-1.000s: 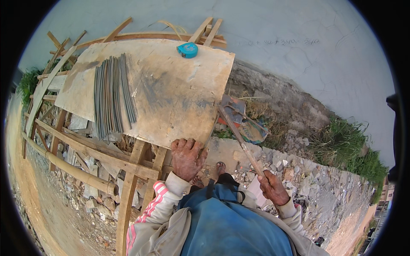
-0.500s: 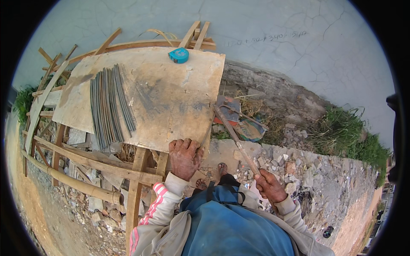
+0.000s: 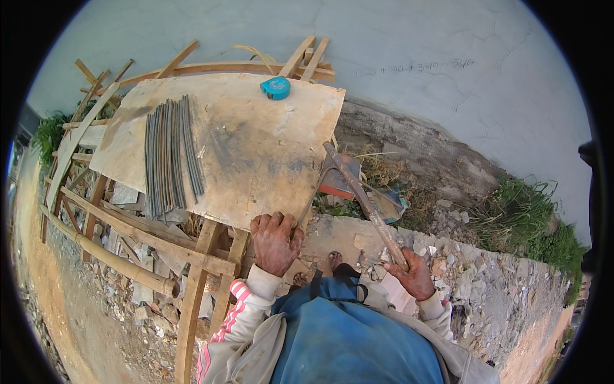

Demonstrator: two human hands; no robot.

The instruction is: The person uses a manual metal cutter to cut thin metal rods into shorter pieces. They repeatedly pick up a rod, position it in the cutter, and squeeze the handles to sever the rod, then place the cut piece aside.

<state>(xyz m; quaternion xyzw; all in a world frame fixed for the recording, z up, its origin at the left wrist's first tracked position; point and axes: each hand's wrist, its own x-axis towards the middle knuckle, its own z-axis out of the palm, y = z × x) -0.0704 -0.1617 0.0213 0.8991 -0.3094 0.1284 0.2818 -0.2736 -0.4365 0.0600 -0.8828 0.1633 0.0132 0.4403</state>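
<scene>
My left hand [image 3: 276,242] rests on the near edge of a plywood board [image 3: 256,185], its fingers curled down and thumb bent inward. A thin steel rod [image 3: 313,200] runs from beside that thumb along the board's right edge, toward the head of the bending bar. That long, rusty bending bar [image 3: 371,211] slants up and left, its lower end gripped in my right hand [image 3: 414,274]. Its head lies over the board's right corner, where the contact with the rod is hard to make out. Left on the board lies a row of cut steel rods [image 3: 171,157].
A blue tape measure [image 3: 275,88] sits near the board's far edge. Timber frame pieces [image 3: 147,240] and a bamboo pole [image 3: 115,259] stand at left. Rubble [image 3: 486,281] covers ground at right; grass [image 3: 524,211] grows by the cracked wall [image 3: 422,57].
My right hand has moved slightly up and right and now holds the bar nearer its lower end. The bar's head has turned and shifted farther up. My left hand stays at the board edge.
</scene>
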